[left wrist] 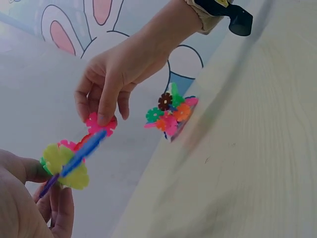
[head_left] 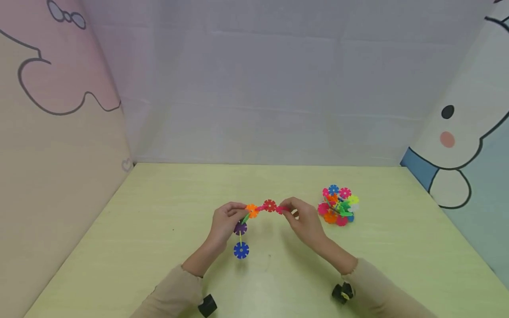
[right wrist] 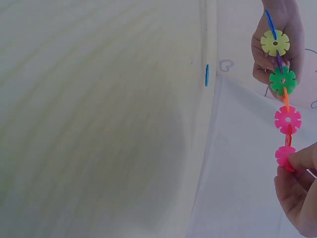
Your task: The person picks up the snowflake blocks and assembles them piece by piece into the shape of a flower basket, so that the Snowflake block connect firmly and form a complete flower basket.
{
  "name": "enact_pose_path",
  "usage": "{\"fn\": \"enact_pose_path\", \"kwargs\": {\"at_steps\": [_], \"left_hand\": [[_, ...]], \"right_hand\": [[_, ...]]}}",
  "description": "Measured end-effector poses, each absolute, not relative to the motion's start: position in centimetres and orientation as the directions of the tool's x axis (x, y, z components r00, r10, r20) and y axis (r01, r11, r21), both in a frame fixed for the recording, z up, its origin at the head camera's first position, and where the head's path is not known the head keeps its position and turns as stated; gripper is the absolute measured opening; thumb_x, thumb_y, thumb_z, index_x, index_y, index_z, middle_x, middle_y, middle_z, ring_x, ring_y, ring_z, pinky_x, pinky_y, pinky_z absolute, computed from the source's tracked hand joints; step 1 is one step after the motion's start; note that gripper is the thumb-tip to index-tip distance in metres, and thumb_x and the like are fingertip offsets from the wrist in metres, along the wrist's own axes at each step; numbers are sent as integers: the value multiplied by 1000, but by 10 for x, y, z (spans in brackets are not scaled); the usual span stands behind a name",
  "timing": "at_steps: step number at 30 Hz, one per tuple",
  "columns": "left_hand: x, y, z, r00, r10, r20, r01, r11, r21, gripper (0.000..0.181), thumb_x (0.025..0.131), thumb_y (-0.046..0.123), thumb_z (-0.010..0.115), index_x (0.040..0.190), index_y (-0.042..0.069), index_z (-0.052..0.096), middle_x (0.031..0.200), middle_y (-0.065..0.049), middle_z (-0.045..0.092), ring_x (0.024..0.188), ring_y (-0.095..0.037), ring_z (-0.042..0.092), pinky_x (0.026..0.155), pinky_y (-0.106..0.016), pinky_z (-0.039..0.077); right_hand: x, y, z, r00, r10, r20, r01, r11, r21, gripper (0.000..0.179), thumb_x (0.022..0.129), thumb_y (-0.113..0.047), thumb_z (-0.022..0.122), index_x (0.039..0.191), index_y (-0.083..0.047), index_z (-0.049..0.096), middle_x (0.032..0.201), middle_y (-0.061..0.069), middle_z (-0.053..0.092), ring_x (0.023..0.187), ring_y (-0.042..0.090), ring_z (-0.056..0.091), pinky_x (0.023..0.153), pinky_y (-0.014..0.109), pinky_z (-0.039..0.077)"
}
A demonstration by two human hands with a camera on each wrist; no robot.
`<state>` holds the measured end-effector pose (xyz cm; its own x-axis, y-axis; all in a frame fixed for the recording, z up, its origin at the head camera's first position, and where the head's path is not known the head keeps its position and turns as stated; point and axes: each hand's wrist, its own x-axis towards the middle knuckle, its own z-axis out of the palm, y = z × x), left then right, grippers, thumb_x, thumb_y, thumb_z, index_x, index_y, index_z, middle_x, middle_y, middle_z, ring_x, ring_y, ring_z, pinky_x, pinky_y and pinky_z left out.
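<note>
A chain of several slotted plastic snowflake discs hangs between both hands over the table. My left hand [head_left: 224, 226] pinches it near the green disc [right wrist: 283, 80] and the orange disc [head_left: 252, 211]. Below that hand dangle the purple disc [head_left: 240, 228], a yellow disc [right wrist: 275, 43] and, lowest, the blue disc [head_left: 241, 250]. Towards the right run a pink disc [right wrist: 288, 119] and the red disc [head_left: 270, 206]. At the far end, my right hand [head_left: 308, 224] holds another pink disc [right wrist: 285, 156] between thumb and fingers. Neighbouring discs are slotted crosswise, so some appear edge-on.
To the right of my right hand lies a pile of loose snowflake discs [head_left: 333, 216] in mixed colours. The pale wooden table [head_left: 159, 238] ends at a white back sheet [head_left: 254, 88], with cartoon-printed panels on both sides. Black devices [head_left: 207, 305] sit at the wrists.
</note>
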<state>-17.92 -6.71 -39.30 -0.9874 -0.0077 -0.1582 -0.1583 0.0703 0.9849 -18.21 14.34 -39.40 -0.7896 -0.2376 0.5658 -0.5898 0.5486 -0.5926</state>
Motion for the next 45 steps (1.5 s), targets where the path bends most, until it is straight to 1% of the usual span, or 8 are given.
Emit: {"fn": "enact_pose_path", "kwargs": {"at_steps": [5, 11, 16, 20, 24, 31, 37, 45], "left_hand": [[-180, -66, -393, -988, -25, -155, -157, 100, 983, 20, 86, 14, 61, 101, 1, 62, 93, -10, 68, 78, -14, 61, 66, -23, 50], [-180, -65, -395, -983, -6, -181, -181, 95, 979, 21, 86, 15, 61, 101, 0, 61, 92, -10, 68, 72, -14, 61, 61, -21, 49], [-179, -63, -394, -984, 17, -180, -178, 94, 980, 21, 89, 16, 56, 104, 1, 57, 97, -9, 65, 83, -16, 60, 72, -26, 50], [-178, -60, -390, -980, 65, -187, -186, 34, 982, 22, 94, 18, 49, 108, 1, 49, 101, -11, 59, 96, -26, 60, 84, -32, 50], [-179, -58, -385, -978, 86, -191, -194, -33, 980, 25, 94, 19, 49, 110, -1, 47, 103, -14, 58, 96, -27, 63, 80, -31, 51], [-183, -56, -379, -974, 159, -160, -171, -52, 984, 32, 91, 20, 55, 114, -2, 57, 109, -16, 62, 86, -22, 66, 74, -30, 53], [-184, -59, -374, -961, 221, -166, -164, 27, 986, 32, 89, 21, 58, 116, 6, 60, 108, -12, 63, 85, -27, 66, 69, -28, 54], [-182, -58, -372, -931, 347, -115, -92, 82, 992, 30, 91, 17, 54, 117, 1, 57, 105, -14, 63, 87, -27, 65, 75, -32, 53]], "right_hand": [[-184, 143, -389, -856, -178, 486, -502, 512, -697, 12, 79, -1, 67, 89, -7, 63, 80, 4, 66, 71, 14, 61, 58, 22, 51], [-183, 142, -390, -898, -159, 411, -431, 506, -747, 12, 80, -3, 67, 91, -8, 63, 82, 1, 66, 73, 14, 60, 60, 23, 51], [-183, 141, -392, -867, -189, 462, -491, 489, -721, 13, 80, -2, 66, 90, -9, 62, 82, 2, 66, 73, 11, 60, 59, 23, 51], [-183, 139, -391, -813, -205, 544, -573, 440, -691, 13, 79, 0, 66, 90, -8, 63, 83, 1, 66, 73, 11, 60, 60, 24, 52], [-183, 137, -390, -774, -209, 597, -622, 421, -660, 15, 77, 4, 67, 89, -5, 64, 83, 2, 67, 74, 14, 61, 60, 27, 53], [-173, 132, -372, -773, -245, 586, -630, 409, -660, 15, 75, 11, 65, 88, 3, 62, 82, 12, 66, 73, 22, 62, 60, 31, 54], [-165, 129, -360, -717, -280, 639, -692, 399, -602, 17, 72, 15, 65, 86, 5, 62, 80, 14, 66, 71, 23, 62, 59, 30, 54], [-167, 129, -363, -653, -295, 698, -754, 342, -560, 20, 69, 19, 66, 83, 5, 62, 77, 15, 65, 70, 23, 62, 57, 32, 54]]}}
